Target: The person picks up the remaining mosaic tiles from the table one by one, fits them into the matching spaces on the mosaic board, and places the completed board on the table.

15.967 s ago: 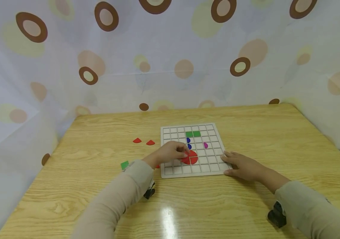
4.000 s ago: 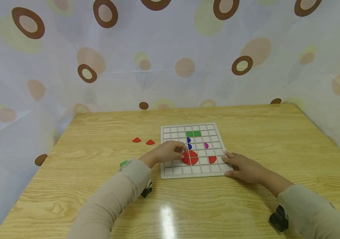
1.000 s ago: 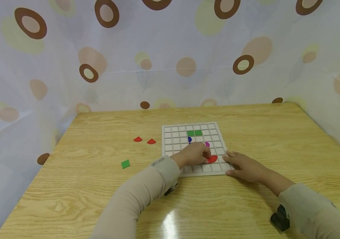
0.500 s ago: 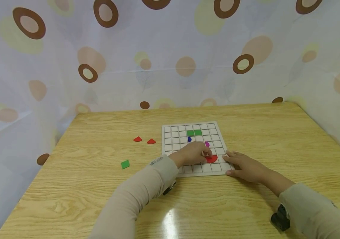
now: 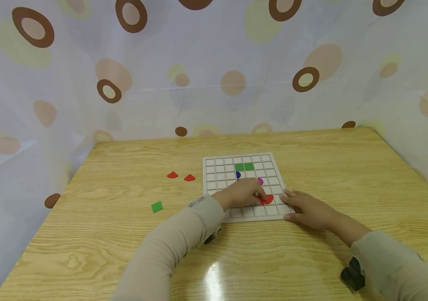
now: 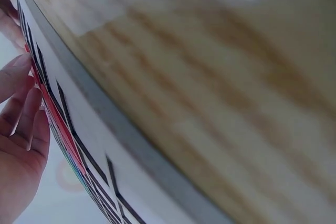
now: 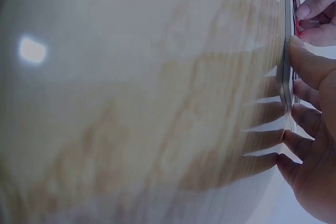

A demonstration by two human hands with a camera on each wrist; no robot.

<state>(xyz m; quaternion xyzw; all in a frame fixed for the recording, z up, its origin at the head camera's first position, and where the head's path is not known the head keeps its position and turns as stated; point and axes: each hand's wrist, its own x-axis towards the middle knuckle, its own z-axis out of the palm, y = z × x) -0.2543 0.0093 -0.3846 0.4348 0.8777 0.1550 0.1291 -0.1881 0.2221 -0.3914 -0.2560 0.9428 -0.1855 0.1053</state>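
Observation:
My left hand (image 5: 242,192) reaches over a white gridded board (image 5: 211,169), pinching a red quarter-circle piece (image 5: 262,201) between thumb and fingers. That piece is low over the grid, beside another red quarter-circle (image 5: 269,199) lying on the right part of the board. Thumb and fingers meet close to the board's surface in the left wrist view. My right hand (image 5: 308,210) rests against the board's right edge, fingers extended and apart. Green squares (image 5: 244,166), a blue half-circle (image 5: 238,174) and a magenta half-circle (image 5: 260,181) also lie on the grid. My left hand hides the board's middle.
Two loose red quarter-circles (image 5: 172,174) lie on the wooden table (image 5: 97,251) left of the board. A green square (image 5: 157,206) is nearer to me. A patterned cloth (image 5: 198,108) stands behind the table and along its sides.
Over several seconds a red quarter-circle appeared on the board's right part, and my left hand moved right from the red circle to beside it. In the last half second it barely moved.

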